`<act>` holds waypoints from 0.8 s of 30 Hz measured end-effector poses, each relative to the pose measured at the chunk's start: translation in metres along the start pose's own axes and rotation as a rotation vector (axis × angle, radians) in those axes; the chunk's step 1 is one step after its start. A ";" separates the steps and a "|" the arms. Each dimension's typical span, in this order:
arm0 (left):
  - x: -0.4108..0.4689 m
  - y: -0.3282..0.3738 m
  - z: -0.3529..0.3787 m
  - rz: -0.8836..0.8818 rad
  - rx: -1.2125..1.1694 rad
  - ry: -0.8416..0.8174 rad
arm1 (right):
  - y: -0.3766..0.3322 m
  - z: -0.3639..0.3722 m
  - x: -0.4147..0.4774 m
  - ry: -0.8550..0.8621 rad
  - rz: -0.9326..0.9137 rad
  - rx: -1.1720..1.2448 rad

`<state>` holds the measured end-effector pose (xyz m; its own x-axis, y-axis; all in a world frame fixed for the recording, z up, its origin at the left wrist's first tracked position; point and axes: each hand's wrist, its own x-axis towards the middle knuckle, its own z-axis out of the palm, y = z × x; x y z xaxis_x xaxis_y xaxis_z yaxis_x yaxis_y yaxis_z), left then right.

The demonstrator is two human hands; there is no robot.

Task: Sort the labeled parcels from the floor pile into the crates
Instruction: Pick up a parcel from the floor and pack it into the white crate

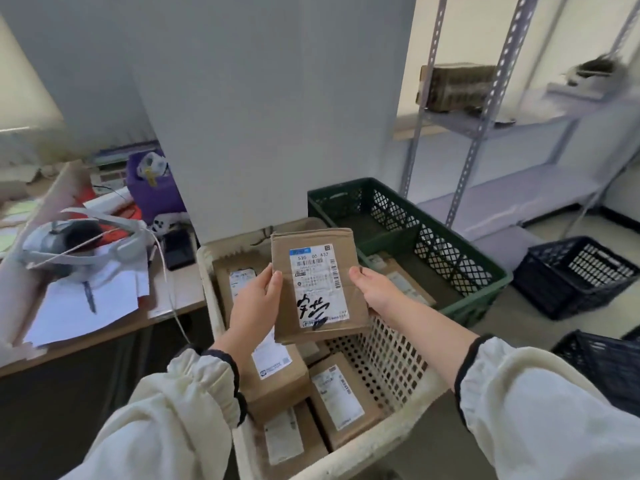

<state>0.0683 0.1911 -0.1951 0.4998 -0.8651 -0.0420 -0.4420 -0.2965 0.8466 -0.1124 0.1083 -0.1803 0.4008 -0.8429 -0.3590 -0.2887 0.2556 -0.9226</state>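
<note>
Grey partition panel (277, 116) fills the middle of the view. A bare metal rack (519, 199) stands to its right with a worn box (457, 86) on an upper shelf. On the left, the desk (180, 292) is cluttered with papers, a white headset (79, 247) and a purple box (152, 188).

Directly below is the cream crate (391, 362), with the green crate (446, 258) behind it and to the right. Two dark crates (571, 275) sit on the floor further right, and as far as their insides show they look empty.

Sorting looks well underway. At least four brown parcels (336, 400) lie label-up in the cream crate, and at least one parcel (405, 285) rests in the green one. The floor pile is out of view, so how much is left cannot be told.

The parcel in hand (318, 285) is a flat brown carton. It is held roughly upright above the cream crate with its label facing the camera, printed code and a black handwritten mark showing. The left hand (256, 299) grips its left edge and the right hand (377, 289) grips its right edge, fingers curled behind.

This looks like a label check before a crate is chosen. Nothing blocks either near crate, though the desk corner crowds the left side.
</note>
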 end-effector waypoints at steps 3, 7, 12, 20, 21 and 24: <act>0.025 -0.005 0.026 -0.067 0.038 0.031 | 0.007 -0.019 0.037 -0.054 0.021 -0.044; 0.022 -0.022 0.061 -0.251 0.046 0.025 | 0.044 -0.039 0.071 -0.190 0.176 -0.133; -0.023 -0.056 0.084 -0.445 0.107 -0.012 | 0.093 -0.040 0.071 -0.441 0.365 -0.239; -0.092 -0.098 0.080 -0.660 0.025 -0.034 | 0.147 -0.018 0.041 -0.610 0.472 -0.288; -0.095 -0.099 0.080 -0.664 0.028 -0.027 | 0.149 -0.016 0.039 -0.613 0.475 -0.285; -0.098 -0.099 0.077 -0.664 0.054 -0.023 | 0.152 -0.008 0.038 -0.633 0.466 -0.278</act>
<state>0.0058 0.2746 -0.3158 0.6628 -0.5004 -0.5570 -0.0834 -0.7886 0.6092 -0.1483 0.1114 -0.3333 0.5759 -0.2328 -0.7837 -0.7173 0.3160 -0.6210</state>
